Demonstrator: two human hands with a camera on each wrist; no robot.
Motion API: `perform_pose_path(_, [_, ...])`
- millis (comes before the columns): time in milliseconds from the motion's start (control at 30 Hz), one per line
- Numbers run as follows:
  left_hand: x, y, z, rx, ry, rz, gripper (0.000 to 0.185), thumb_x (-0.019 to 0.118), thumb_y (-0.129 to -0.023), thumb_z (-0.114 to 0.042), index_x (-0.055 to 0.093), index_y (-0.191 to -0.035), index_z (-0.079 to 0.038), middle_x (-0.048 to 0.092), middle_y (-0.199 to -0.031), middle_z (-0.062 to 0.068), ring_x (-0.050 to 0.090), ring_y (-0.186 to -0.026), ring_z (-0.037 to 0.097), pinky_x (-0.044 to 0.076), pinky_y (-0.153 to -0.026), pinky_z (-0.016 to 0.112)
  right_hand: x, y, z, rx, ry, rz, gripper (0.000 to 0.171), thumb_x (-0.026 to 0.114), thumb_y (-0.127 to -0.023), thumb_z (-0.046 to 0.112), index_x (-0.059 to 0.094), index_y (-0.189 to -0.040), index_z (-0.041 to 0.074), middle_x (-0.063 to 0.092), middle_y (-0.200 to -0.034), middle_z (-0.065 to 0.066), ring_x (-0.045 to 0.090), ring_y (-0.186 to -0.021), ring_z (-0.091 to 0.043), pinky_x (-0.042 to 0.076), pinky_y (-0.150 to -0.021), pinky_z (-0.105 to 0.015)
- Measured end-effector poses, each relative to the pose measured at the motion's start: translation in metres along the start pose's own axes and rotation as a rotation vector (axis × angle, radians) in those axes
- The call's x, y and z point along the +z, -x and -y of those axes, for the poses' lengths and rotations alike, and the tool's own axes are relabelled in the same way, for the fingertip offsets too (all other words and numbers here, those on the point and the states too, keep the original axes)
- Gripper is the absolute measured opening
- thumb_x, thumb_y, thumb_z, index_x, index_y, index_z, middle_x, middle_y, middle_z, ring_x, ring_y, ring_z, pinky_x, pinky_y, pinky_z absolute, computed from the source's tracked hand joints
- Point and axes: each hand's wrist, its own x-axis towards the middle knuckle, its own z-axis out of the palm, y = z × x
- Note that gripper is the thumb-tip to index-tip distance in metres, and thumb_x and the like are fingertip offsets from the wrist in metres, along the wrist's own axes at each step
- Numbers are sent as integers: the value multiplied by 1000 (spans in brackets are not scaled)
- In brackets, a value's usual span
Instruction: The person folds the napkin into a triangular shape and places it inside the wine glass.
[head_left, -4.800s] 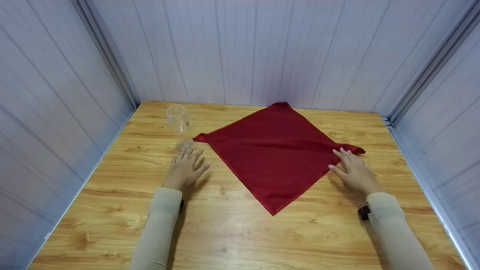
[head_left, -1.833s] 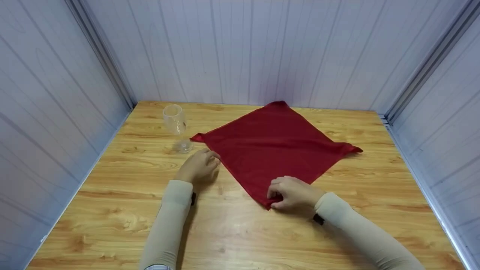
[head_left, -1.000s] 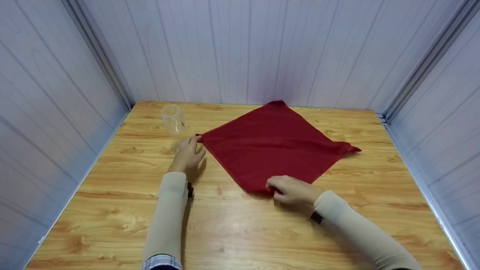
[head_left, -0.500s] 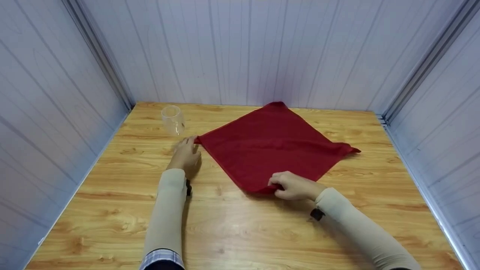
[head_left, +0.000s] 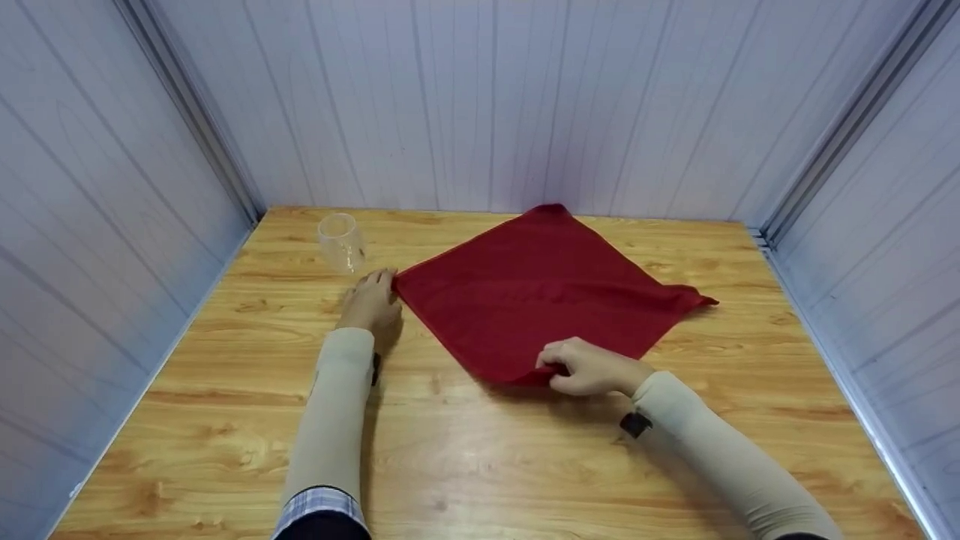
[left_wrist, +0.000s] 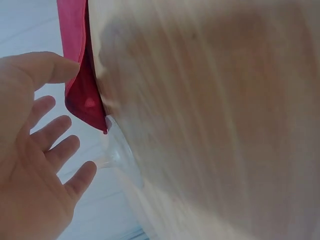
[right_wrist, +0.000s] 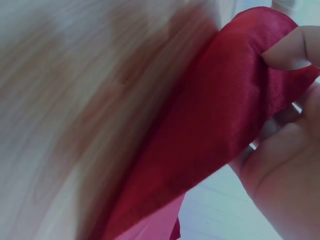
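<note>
The cloth lies on the surface, set cornerwise, its far corner by the back wall; the glass stands left of it; the left hand rests at its left corner, just before the glass; the right hand pinches its near corner, lifted off the surface.

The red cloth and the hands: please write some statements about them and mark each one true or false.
1. The right hand pinches the near corner of the red cloth. True.
2. The left hand holds the glass. False: it lies open at the cloth's left corner; the glass stands apart.
3. The glass lies on its side. False: it stands upright on the table.
4. The cloth's far corner reaches the back wall. True.
</note>
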Motion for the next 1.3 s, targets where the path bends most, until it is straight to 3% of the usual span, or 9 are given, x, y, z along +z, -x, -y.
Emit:
perform_pose_path(267, [1,0,2,14,-102,51,53,59,-96,-24,50,-145,-4,50,-140,24,44,-130,46,32,-105,63,-4,0,5,8,-13,-23,13,58,-85,3,60,-88,15,47,-81,7,41,-71,-8,37,-65,-27])
perform_pose_path(633, [10,-1,10,65,-57,61,48,59,-94,-25,55,-136,-3,62,-129,18,53,-120,39,32,-105,55,-13,-1,7,24,-14,-50,17,57,-88,3,66,-100,11,58,-91,1,47,-76,-11,43,-70,-29])
perform_pose_path(867, [7,2,5,68,-44,75,58,59,-91,-38,55,-139,-7,58,-136,18,48,-122,45,29,-105,59,-29,-7,10,-9,-25,-135,19,59,-89,1,68,-103,10,60,-96,2,51,-80,-13,47,-72,-30])
perform_pose_path(1033, [7,2,4,52,-52,92,58,54,-95,-50,60,-132,-7,55,-138,19,45,-126,45,27,-107,61,-39,-11,10,-17,-35,-177,20,58,-90,-1,69,-105,9,62,-101,1,55,-87,-14,50,-79,-32])
perform_pose_path(1300, [8,5,4,82,-71,67,58,59,-97,-46,58,-137,-4,53,-141,20,41,-129,47,26,-110,58,-45,-13,-3,8,-3,-222,20,58,-88,-2,69,-103,6,64,-101,-1,59,-91,-15,52,-81,-34])
